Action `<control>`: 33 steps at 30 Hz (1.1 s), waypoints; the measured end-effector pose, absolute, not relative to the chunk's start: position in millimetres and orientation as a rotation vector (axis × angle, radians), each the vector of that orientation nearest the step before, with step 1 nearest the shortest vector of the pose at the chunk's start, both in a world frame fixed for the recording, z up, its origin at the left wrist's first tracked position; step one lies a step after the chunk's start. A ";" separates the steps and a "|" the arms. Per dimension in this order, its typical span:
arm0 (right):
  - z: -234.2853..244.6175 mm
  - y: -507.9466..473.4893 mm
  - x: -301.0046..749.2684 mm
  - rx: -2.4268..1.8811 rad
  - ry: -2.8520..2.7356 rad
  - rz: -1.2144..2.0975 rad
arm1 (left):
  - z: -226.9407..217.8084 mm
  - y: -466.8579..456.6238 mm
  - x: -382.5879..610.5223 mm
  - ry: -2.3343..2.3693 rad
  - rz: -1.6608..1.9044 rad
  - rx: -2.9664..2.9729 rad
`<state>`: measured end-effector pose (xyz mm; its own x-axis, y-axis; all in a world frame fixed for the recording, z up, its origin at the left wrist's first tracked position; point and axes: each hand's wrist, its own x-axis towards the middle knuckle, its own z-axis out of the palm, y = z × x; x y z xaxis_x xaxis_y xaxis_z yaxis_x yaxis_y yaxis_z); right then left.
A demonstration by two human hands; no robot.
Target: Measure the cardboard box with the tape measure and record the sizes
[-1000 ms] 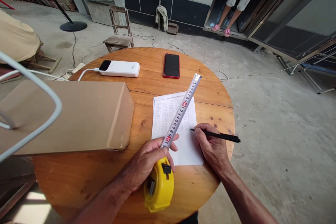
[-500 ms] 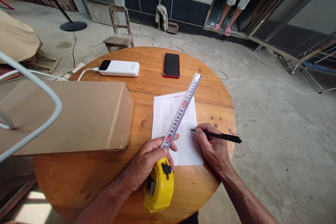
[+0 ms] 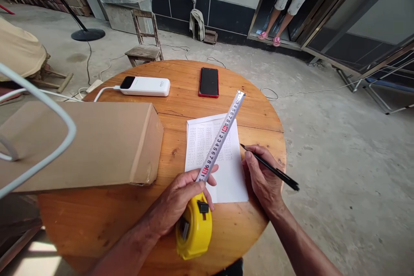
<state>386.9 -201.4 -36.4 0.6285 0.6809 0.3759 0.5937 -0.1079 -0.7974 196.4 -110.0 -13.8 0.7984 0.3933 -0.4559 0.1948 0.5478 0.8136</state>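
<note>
My left hand [image 3: 181, 198] is closed on a yellow tape measure [image 3: 196, 230], its blade [image 3: 218, 140] pulled out and slanting up to the right over the paper. Between the fingers and thumb of my right hand [image 3: 263, 177] is a black pen [image 3: 274, 169], its tip raised past the sheet's right edge. A white sheet of paper [image 3: 226, 185] with rows of small handwriting lies on the round wooden table [image 3: 255, 120]. The tape blade covers part of the writing.
A cardboard box [image 3: 80, 142] takes up the table's left side, with a thick pale cable [image 3: 66, 114] looping in front. Farther back lie a white power bank [image 3: 145, 86] and a red-edged phone [image 3: 208, 82]. Beyond are a small wooden chair [image 3: 145, 51] and a person's legs [image 3: 284, 13] in a doorway.
My right hand has lifted the pen off the paper, its tip going up and right and its back end dropping. My left hand keeps the tape measure nearly still; the view has shifted slightly.
</note>
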 end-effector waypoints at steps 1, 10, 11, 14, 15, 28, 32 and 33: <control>-36.6 -201.4 387.3 -1.797 -1.090 0.063 | -14.1 -110.2 196.2 0.663 0.132 1.003; -41.7 -193.4 387.7 -2.101 -1.702 -0.080 | -13.6 -112.5 197.5 0.674 0.202 0.900; -43.5 -191.9 387.4 -2.140 -1.715 -0.093 | -12.6 -113.1 197.1 0.679 0.216 0.890; -49.4 -190.8 388.3 -2.139 -1.714 -0.123 | -7.4 -114.4 193.8 0.697 0.247 0.886; -50.8 -191.6 389.1 -2.115 -1.697 -0.136 | -5.0 -114.6 191.8 0.703 0.256 0.894; -25.4 -206.6 370.1 -1.797 -1.870 -0.062 | -1.1 -130.0 165.8 0.722 0.390 0.894; -21.5 -222.4 357.9 -1.924 -1.810 -0.047 | -6.0 -129.5 174.3 0.694 0.429 0.868; -22.8 -227.0 358.1 -1.971 -1.758 -0.064 | -6.5 -129.2 177.3 0.687 0.432 0.855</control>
<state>358.1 -227.0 -22.8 0.1674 0.9207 0.3525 0.9438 -0.0463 -0.3273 177.3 -129.2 -6.5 0.7073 0.5999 -0.3741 -0.0780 0.5921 0.8021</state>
